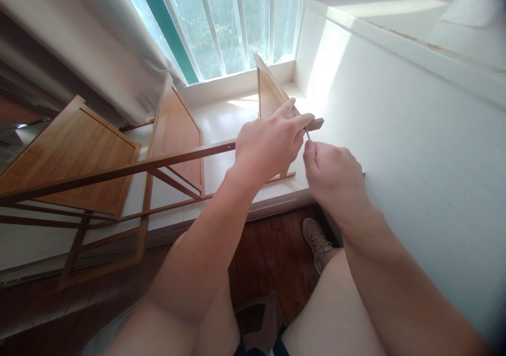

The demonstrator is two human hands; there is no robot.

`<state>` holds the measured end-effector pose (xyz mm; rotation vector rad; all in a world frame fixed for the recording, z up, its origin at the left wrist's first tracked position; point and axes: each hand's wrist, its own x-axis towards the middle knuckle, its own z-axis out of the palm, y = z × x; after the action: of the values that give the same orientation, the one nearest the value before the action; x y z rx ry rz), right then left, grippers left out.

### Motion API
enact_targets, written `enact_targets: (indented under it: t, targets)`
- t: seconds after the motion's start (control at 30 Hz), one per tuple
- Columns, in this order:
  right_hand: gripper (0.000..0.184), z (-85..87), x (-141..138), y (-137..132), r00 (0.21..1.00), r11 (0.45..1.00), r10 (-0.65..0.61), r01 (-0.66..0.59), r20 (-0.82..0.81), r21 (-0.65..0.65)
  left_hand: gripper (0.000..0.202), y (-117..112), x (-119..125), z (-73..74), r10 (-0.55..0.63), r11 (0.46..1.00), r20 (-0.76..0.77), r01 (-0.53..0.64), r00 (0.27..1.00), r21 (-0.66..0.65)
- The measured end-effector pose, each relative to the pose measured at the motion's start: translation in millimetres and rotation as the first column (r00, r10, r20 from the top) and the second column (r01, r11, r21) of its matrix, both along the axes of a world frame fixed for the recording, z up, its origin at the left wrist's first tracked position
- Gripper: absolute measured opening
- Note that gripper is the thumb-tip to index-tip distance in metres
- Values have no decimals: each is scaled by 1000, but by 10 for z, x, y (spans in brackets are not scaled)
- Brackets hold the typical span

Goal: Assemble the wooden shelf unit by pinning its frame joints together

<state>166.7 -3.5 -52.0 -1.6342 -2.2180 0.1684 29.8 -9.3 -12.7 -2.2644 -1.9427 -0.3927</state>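
Note:
A wooden shelf rack [190,155] lies on its side, its shelf panels standing on edge. My left hand [271,140] is closed round the rack's long rail near its right end, fingers over the far shelf panel [271,84]. Just to the right, my right hand [334,174] makes a fist around a thin metal tool [308,133]. The tool's shaft meets the rail's end beside my left fingertips. Its handle is hidden in the fist, so its exact kind cannot be told.
Behind the rack is a barred window [225,23], with a grey curtain [98,34] at left. A white wall [379,113] rises close on the right, topped by a ledge [387,8]. Below are the dark wooden floor [276,245] and my shoe [316,240].

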Motion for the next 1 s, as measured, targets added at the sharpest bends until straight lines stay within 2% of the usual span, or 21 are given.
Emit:
enact_targets:
  t: [0.33, 0.77, 0.9, 1.0]
  targets:
    - [52, 104, -18, -11, 993, 995, 16, -5, 113, -100, 41, -24, -11, 50, -1, 1000, -94, 2, 996, 10]
    - [49, 78, -2, 34, 999, 995, 41, -38, 26, -96, 39, 26, -33, 3, 7, 1000, -138, -3, 990, 25]
    - [47, 30, 20, 73, 994, 993, 75, -82, -75, -89, 39, 29, -33, 2, 10, 999, -145, -3, 989, 42]
    - [45, -24, 37, 110, 955, 983, 118, -150, -272, -103, 39, 31, -32, 0, 11, 999, -145, -5, 989, 42]
